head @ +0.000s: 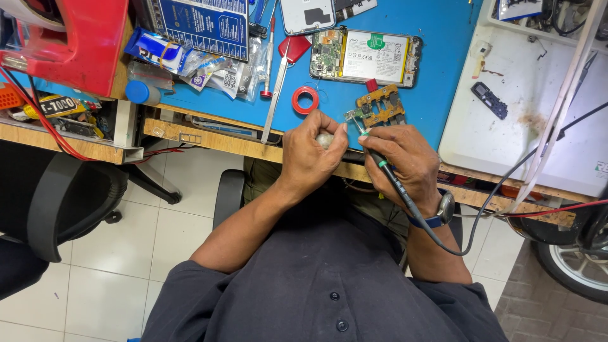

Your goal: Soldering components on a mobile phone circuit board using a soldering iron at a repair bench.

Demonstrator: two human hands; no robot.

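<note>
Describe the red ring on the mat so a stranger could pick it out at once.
Start at the blue mat covering the bench, then find the opened phone lying with its battery showing. Just below the phone's left end, above the left hand, lies the red ring. It is the only round, hollow red thing there, unlike the flat red pick beside the tweezers.

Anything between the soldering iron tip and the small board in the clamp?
Nothing visible. The soldering iron in the right hand has its tip right at the small board beside the wooden clamp. The left hand sits to the side, not across the path.
</note>
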